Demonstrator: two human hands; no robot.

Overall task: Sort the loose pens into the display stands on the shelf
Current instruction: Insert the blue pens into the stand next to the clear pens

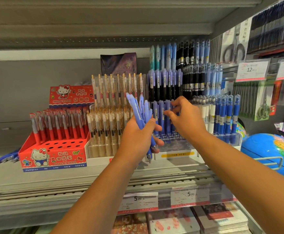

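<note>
Hands: two, bare. The left hand [137, 134] is closed round a bundle of periwinkle pens [138, 112]. At least four barrels are counted, and the rest are hidden by palm and fingers. The bundle is held near upright, its long axis leaning left at the top, with clip ends up and writing tips protruding below the hand.

The right hand [186, 119] is raised just right of the bundle, thumb and fingers curled toward the tops of matching pens standing in the tiered clear stand [176, 147] directly behind it. Whether a pen is pinched cannot be told, as the fingertips overlap that row.

Display stands: four are counted on the shelf [87, 174].
- The red cartoon-cat stand [53, 154] is set well left of the left hand, with its front holes open.
- The beige-pen stand [100, 146] sits just left of that hand and is partly covered by the wrist.
- The blue-and-white pen stand [229, 139] sits right of the right hand.

Loose dark-blue pens [6, 157] are laid flat far left of the left hand; they are blurred and their number is not made out.

Price tags [137, 200]: two, fixed below the forearms.
</note>
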